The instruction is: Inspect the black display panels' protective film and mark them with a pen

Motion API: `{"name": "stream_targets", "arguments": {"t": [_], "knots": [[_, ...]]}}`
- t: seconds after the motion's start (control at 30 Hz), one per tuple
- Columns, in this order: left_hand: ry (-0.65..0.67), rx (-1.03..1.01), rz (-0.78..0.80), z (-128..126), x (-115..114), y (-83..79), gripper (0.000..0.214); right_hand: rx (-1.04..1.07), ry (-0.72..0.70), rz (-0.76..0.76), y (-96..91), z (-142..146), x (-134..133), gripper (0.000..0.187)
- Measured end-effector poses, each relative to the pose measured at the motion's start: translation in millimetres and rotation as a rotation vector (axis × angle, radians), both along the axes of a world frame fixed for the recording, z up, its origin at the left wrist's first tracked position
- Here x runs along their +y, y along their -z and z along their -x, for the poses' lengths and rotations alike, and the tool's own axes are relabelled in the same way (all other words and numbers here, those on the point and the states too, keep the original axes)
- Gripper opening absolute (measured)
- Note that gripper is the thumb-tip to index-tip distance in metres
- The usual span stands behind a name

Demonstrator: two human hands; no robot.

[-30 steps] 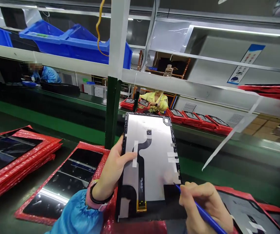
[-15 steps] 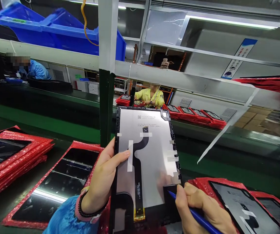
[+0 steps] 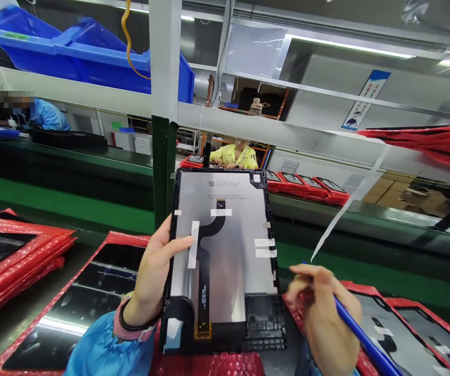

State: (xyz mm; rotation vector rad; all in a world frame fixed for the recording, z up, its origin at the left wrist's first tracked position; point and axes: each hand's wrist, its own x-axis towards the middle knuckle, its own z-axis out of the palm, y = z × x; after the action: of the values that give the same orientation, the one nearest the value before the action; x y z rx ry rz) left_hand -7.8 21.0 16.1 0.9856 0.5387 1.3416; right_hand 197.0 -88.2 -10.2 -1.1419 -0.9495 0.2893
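Head cam, big stuff first. A long green conveyor bench (image 3: 366, 274) runs across the middle of the frame. A stack of red bubble-wrap sleeves (image 3: 21, 245) sits at the left edge, and there are more at lower left and lower right with dark panels lying in them. Dead centre, held up nearly upright, is the silver-backed display panel in a black plastic frame (image 3: 232, 230). Its bottom edge is just above another red sleeve at the bottom of the frame.

Progress, as far as I can judge:
- This panel's out of its sleeve, with the back side facing me.
- The black flex cable (image 3: 203, 271) lies in its curve down the middle.
- The white tape strips (image 3: 264, 248) are stuck on: one long one beside the cable, one across its top and two at the right edge.
- I can't spot any pen mark on the back, so whether that bit is done I can't tell.

Hands:
- My left hand (image 3: 154, 277) grips the panel by its left edge, with the thumb laid across the back and its tip at the long strip. The other fingers are hidden behind, and my blue sleeve (image 3: 107, 350) is below.
- My right hand (image 3: 322, 313) is off the panel, just right of its lower right corner and a bit blurred. The fingers are curled shut round the thin blue pen (image 3: 366, 339), whose tip points up-left, clear of the panel.
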Motion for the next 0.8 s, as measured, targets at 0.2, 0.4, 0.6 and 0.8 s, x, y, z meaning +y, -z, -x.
{"name": "stream_targets", "arguments": {"t": [0.2,0.4,0.6,0.8], "knots": [[0.073,-0.023,-0.008,3,-1,2.6,0.042,0.009,-0.237,0.153,3.3,3,4,0.034],[0.162,0.010,-0.055,-2,-6,6.6,0.042,-0.057,-0.105,0.184,2.0,12,6,0.021],[0.207,0.019,-0.108,-9,-4,9.8,0.036,-0.108,-0.019,0.207,7.2,3,14,0.029],[0.223,-0.020,-0.072,-11,10,8.4,0.029,0.209,-0.323,0.174,8.3,-6,11,0.018]]}}
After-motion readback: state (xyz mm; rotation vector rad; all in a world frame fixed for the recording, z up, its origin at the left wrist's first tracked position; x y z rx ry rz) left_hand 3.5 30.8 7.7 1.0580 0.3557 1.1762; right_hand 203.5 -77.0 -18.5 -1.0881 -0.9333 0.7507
